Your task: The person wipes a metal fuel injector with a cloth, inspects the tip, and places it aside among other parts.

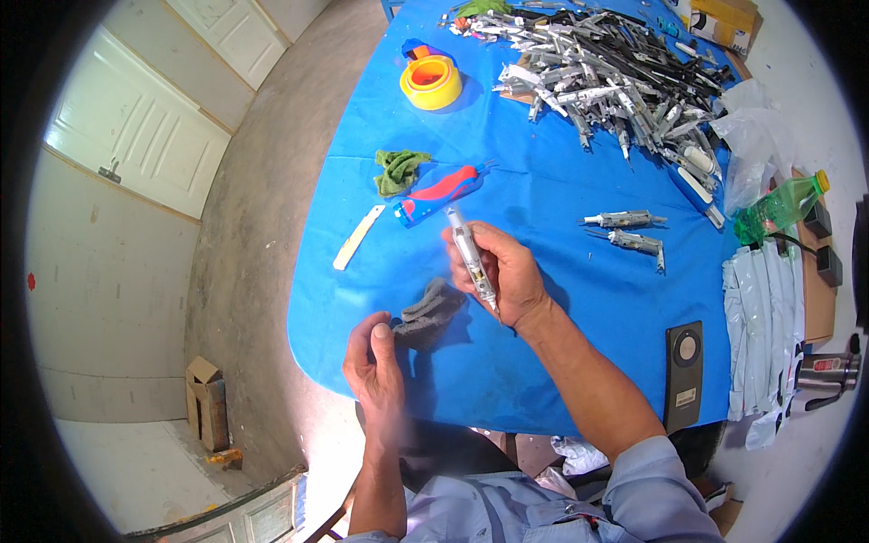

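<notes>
My right hand point(509, 271) is closed around a slim silver-and-white pen-shaped device point(471, 253), held tilted with its top toward the upper left. My left hand point(371, 357) is loosely curled beside a dark grey cloth point(425, 317); its thumb hides whether anything is inside the fingers. Beyond my hands lie a red-and-blue tool point(439, 194), a crumpled green cloth point(398, 170) and a flat cream strip point(358, 237). Two similar devices point(625, 220) rest to the right on the blue-covered table point(588, 344).
A large pile of devices point(606, 90) fills the far right, with yellow tape point(430, 90) left of it. Along the right edge are a green bottle point(774, 213), plastic bags point(756, 326), a steel flask point(828, 371) and a dark phone-like object point(683, 362). A cardboard box point(206, 407) stands on the floor.
</notes>
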Action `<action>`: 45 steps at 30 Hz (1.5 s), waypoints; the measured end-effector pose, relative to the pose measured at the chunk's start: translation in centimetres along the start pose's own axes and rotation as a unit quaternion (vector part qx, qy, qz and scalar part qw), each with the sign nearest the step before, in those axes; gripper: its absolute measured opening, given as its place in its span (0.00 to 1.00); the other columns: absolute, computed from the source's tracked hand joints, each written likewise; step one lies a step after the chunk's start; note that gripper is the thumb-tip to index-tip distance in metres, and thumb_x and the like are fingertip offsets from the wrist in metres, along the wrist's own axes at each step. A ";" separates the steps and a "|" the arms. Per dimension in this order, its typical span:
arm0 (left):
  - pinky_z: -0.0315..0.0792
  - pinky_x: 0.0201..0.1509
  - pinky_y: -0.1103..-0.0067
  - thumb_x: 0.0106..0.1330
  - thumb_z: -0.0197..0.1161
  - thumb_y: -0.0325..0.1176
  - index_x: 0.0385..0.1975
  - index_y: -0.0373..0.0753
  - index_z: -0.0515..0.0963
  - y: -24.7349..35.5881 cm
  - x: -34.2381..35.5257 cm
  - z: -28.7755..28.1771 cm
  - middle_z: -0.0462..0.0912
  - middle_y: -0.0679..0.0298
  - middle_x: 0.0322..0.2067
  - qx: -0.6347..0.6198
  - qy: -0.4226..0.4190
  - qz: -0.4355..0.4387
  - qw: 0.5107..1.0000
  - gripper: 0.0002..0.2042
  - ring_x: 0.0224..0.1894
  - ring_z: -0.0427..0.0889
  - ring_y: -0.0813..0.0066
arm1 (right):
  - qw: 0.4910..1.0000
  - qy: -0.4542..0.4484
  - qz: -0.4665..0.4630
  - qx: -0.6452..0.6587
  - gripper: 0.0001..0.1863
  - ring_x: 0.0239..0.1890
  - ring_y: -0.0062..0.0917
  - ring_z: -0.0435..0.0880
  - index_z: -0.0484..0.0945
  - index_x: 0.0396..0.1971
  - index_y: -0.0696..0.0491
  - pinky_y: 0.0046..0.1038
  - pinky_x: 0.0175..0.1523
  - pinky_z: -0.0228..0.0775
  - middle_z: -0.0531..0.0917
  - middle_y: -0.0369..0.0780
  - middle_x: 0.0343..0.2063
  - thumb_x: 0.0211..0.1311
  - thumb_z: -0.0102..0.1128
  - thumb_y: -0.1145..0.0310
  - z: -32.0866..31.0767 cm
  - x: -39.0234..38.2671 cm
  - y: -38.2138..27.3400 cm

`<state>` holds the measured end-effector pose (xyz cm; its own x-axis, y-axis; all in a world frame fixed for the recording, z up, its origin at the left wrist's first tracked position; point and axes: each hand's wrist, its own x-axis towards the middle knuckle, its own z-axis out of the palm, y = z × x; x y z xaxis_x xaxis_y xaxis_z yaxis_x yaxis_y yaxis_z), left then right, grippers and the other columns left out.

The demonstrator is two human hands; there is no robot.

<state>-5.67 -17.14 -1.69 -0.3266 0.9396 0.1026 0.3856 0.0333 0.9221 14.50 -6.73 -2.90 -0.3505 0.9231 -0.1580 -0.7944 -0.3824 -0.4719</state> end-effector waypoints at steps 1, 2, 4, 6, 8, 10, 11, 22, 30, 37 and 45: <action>0.70 0.47 0.81 0.82 0.59 0.45 0.50 0.32 0.83 0.0 0.0 0.0 0.84 0.65 0.42 -0.001 -0.001 -0.002 1.000 0.19 0.41 0.74 0.81 | 1.000 -0.003 -0.001 0.000 0.19 0.24 0.18 0.71 0.78 0.52 0.62 0.23 0.31 0.67 0.76 0.34 0.28 0.79 0.50 0.61 0.0 0.0 0.0; 0.70 0.48 0.81 0.82 0.59 0.45 0.50 0.32 0.84 0.0 0.0 0.0 0.84 0.66 0.42 -0.003 -0.001 -0.003 1.000 0.19 0.41 0.74 0.81 | 1.000 0.001 0.000 -0.002 0.18 0.25 0.18 0.72 0.79 0.51 0.62 0.23 0.31 0.68 0.77 0.35 0.28 0.79 0.50 0.61 0.0 0.0 0.0; 0.69 0.47 0.81 0.82 0.59 0.44 0.50 0.32 0.84 -0.5 0.0 0.0 0.84 0.66 0.41 0.000 0.005 0.009 1.000 0.18 0.41 0.74 0.82 | 1.000 0.009 0.000 -0.005 0.18 0.25 0.18 0.73 0.79 0.51 0.62 0.23 0.31 0.69 0.78 0.35 0.29 0.78 0.51 0.61 0.1 -0.1 0.0; 0.69 0.46 0.81 0.82 0.59 0.44 0.50 0.32 0.84 -0.6 0.0 0.1 0.84 0.66 0.41 0.000 0.008 0.016 1.000 0.18 0.41 0.74 0.82 | 1.000 0.004 0.002 -0.008 0.18 0.25 0.18 0.73 0.79 0.50 0.62 0.24 0.31 0.69 0.79 0.36 0.29 0.78 0.51 0.61 0.1 -0.2 -0.1; 0.68 0.46 0.82 0.82 0.59 0.44 0.49 0.33 0.84 -0.5 0.0 0.1 0.84 0.67 0.40 -0.002 0.007 0.016 1.000 0.18 0.40 0.73 0.82 | 1.000 0.003 0.002 -0.010 0.18 0.25 0.18 0.74 0.79 0.50 0.62 0.24 0.31 0.69 0.79 0.36 0.29 0.77 0.51 0.62 0.1 -0.2 -0.1; 0.68 0.46 0.82 0.82 0.59 0.44 0.49 0.33 0.84 -0.3 0.0 0.1 0.83 0.67 0.40 -0.004 0.004 0.008 1.000 0.18 0.39 0.73 0.82 | 1.000 0.006 0.001 -0.010 0.18 0.25 0.19 0.74 0.79 0.51 0.63 0.24 0.31 0.69 0.79 0.36 0.29 0.77 0.52 0.62 0.1 -0.2 0.0; 0.68 0.45 0.82 0.82 0.59 0.44 0.49 0.33 0.84 -0.2 -0.1 0.1 0.83 0.67 0.39 -0.005 0.002 0.004 1.000 0.18 0.39 0.73 0.83 | 1.000 0.003 0.001 -0.011 0.18 0.25 0.19 0.74 0.79 0.51 0.63 0.24 0.31 0.69 0.79 0.36 0.29 0.77 0.52 0.62 0.1 -0.2 0.0; 0.68 0.45 0.82 0.82 0.60 0.43 0.47 0.33 0.85 -0.1 0.0 0.0 0.83 0.68 0.38 -0.002 0.004 0.005 1.000 0.17 0.39 0.73 0.83 | 1.000 0.003 -0.003 -0.015 0.18 0.25 0.19 0.74 0.79 0.51 0.63 0.25 0.31 0.70 0.79 0.36 0.29 0.77 0.52 0.62 0.1 -0.1 -0.1; 0.70 0.47 0.81 0.82 0.60 0.43 0.47 0.33 0.85 0.1 -0.1 0.1 0.84 0.67 0.38 0.003 0.003 -0.004 1.000 0.17 0.41 0.75 0.82 | 1.000 -0.002 -0.008 -0.010 0.19 0.25 0.18 0.73 0.79 0.51 0.64 0.24 0.31 0.69 0.78 0.35 0.28 0.77 0.53 0.62 0.2 -0.2 -0.1; 0.69 0.46 0.81 0.82 0.60 0.43 0.47 0.33 0.85 0.2 -0.1 0.2 0.84 0.68 0.37 -0.005 0.004 0.004 1.000 0.17 0.39 0.74 0.82 | 1.000 -0.022 -0.004 -0.010 0.21 0.25 0.16 0.72 0.79 0.53 0.64 0.22 0.31 0.68 0.77 0.34 0.28 0.76 0.54 0.61 -0.1 -0.1 0.0; 0.68 0.44 0.82 0.81 0.61 0.44 0.47 0.33 0.85 0.0 -0.1 0.1 0.84 0.69 0.37 -0.004 0.005 -0.008 1.000 0.17 0.38 0.73 0.83 | 1.000 -0.014 -0.005 -0.002 0.20 0.27 0.17 0.73 0.80 0.52 0.63 0.23 0.32 0.70 0.78 0.34 0.29 0.76 0.54 0.61 -0.2 -0.1 0.0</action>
<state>-5.52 -17.18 -1.74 -0.3410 0.9356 0.0920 0.3729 0.0447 0.9268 14.63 -6.83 -3.03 -0.3571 0.9251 -0.1291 -0.7953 -0.3736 -0.4773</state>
